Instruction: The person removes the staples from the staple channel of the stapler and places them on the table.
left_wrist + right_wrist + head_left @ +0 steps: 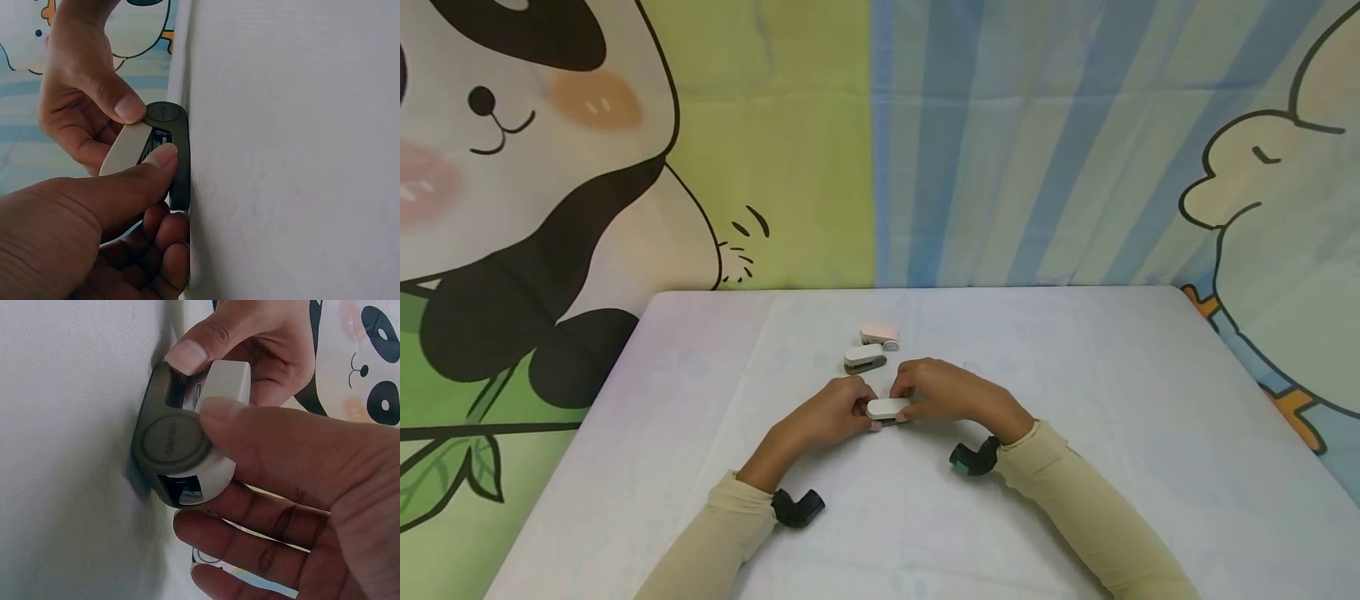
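Note:
A small white stapler with a dark grey base sits low at the white table, between both hands. My left hand grips its front end; in the left wrist view the left thumb lies in the gap between white top and grey base. At the round hinge end, my right hand pinches the stapler, its thumb on the white side beside the grey disc in the right wrist view. The stapler's metal magazine shows between the two halves. Fingers behind the stapler are partly hidden.
Just beyond the hands stands a second white and grey stapler. Behind that is a pink stapler. A white cloth covers the table, and a printed cartoon curtain hangs along its back edge. Black wrist mounts stick out from both sleeves.

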A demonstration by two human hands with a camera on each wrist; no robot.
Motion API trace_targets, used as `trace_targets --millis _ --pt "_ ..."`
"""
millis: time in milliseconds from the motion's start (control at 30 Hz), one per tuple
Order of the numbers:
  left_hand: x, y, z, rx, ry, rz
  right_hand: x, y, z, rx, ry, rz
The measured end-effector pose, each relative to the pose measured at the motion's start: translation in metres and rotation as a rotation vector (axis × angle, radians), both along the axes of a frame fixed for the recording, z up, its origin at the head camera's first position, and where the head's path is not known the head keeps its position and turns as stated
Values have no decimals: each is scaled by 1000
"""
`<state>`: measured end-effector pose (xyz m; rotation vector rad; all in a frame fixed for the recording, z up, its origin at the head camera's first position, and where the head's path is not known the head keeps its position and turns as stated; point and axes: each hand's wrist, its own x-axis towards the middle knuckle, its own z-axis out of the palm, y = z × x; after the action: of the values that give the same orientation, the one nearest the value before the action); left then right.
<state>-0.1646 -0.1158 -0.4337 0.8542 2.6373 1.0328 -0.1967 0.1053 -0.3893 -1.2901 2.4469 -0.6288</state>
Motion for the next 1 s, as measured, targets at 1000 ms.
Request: trace_targets --millis 1000 --pt "2 3 0 -12 -100 58 9 -10 -4 -10 243 145"
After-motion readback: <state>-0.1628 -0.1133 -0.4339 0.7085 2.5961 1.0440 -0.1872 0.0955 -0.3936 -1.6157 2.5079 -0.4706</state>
